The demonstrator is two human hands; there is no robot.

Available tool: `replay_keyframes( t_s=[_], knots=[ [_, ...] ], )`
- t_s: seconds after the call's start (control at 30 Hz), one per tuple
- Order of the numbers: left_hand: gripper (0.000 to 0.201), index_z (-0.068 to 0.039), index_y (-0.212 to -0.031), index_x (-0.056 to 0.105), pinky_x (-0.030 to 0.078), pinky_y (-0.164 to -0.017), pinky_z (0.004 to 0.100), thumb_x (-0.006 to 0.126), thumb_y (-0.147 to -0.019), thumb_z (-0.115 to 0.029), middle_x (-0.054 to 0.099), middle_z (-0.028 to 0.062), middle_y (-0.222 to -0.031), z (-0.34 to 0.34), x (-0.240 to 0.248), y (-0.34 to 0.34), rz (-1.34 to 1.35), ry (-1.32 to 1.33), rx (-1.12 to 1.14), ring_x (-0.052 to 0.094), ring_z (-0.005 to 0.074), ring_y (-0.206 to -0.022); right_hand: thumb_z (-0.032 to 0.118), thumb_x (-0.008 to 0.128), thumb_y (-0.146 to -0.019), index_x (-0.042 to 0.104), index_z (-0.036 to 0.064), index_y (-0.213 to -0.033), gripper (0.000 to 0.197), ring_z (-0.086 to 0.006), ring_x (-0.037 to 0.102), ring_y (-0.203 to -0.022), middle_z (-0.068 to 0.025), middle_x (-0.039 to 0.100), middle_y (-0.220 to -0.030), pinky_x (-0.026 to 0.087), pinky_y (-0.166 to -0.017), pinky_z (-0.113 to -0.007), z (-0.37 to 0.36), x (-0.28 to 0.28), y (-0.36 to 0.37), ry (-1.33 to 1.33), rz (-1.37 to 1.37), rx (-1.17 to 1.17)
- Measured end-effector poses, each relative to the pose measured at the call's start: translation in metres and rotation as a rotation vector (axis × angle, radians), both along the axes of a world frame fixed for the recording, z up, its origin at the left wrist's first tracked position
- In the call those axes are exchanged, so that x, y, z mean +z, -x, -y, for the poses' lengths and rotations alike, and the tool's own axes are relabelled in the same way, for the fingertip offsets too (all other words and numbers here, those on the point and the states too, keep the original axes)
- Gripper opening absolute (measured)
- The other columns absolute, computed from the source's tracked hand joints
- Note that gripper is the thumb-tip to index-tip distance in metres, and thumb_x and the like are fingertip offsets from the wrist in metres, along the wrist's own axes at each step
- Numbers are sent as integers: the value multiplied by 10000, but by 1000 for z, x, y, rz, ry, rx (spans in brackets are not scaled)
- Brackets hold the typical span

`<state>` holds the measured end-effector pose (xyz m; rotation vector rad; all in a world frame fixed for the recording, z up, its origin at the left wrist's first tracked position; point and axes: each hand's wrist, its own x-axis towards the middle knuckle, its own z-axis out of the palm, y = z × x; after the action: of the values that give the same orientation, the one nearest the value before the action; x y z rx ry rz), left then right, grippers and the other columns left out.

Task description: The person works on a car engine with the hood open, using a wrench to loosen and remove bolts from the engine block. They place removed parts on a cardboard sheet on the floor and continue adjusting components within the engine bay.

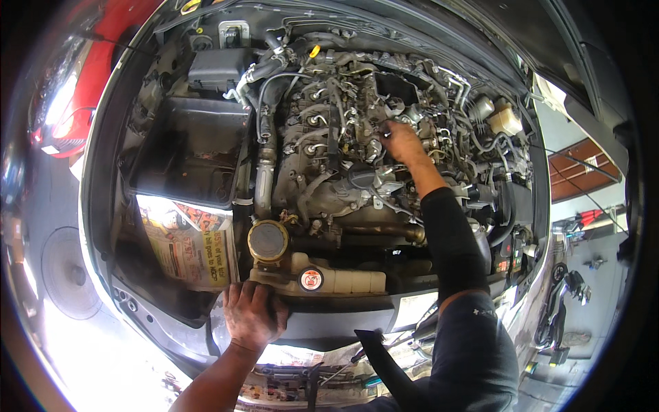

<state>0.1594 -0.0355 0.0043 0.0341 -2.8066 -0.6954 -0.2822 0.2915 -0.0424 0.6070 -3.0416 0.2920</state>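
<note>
My right hand (405, 145) reaches into the middle of an uncovered car engine (322, 151). Its thumb and fingers are closed together, and a small shiny bit shows at the fingertips, too small to name. Dark metal parts, hoses and fittings surround these fingers. At the front of the engine bay, my left hand (252, 316) bears on the front panel (336, 328), its fingers bent over the edge. Just beyond it lies a cream plastic reservoir (353, 281) with a round labelled cap (311, 279). A larger round dark cap (268, 240) is beside that.
An open black plastic box (192, 151) fills the left side, with newspaper (182, 250) in front of it. A cream fluid reservoir (506, 120) stands at the far right. Overhead is the raised hood (549, 41). A red vehicle (103, 62) is at the left.
</note>
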Motion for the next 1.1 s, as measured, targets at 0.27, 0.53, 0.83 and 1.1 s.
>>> replay_keyframes(
  t_s=[0.27,0.53,0.83,1.1],
  knots=[
    [165,-80,-845,611,465,-772,529,704,-795,-206,627,145,-892,0,1,1,23,21,-4,598,377,-840,183,769,-997,710,34,-1258,307,-475,708,-1156,-240,760,-1231,571,-997,-539,-10,-49,-15,253,-160,-34],
    [154,-85,-844,622,464,-777,528,693,-821,-219,642,144,-884,-2,3,2,12,21,6,606,377,-846,155,720,-1033,643,-12,-1303,327,-527,642,-1209,-294,691,-1288,537,-1038,-571,-13,-116,-9,434,-414,-26],
    [177,-88,-862,619,454,-785,527,674,-827,-252,632,146,-881,-4,0,2,2,34,-6,603,377,-845,365,726,-1066,669,-17,-1372,493,-515,698,-1172,-297,741,-1289,560,-1035,-569,-11,-80,-22,385,-35,-291],
    [164,-85,-859,611,446,-777,525,664,-799,-228,613,145,-871,-4,-1,1,6,52,-4,585,375,-838,489,667,-1096,657,4,-1455,603,-495,688,-1259,-306,738,-1324,544,-1071,-533,-10,-82,-20,430,12,-334]
  ],
)
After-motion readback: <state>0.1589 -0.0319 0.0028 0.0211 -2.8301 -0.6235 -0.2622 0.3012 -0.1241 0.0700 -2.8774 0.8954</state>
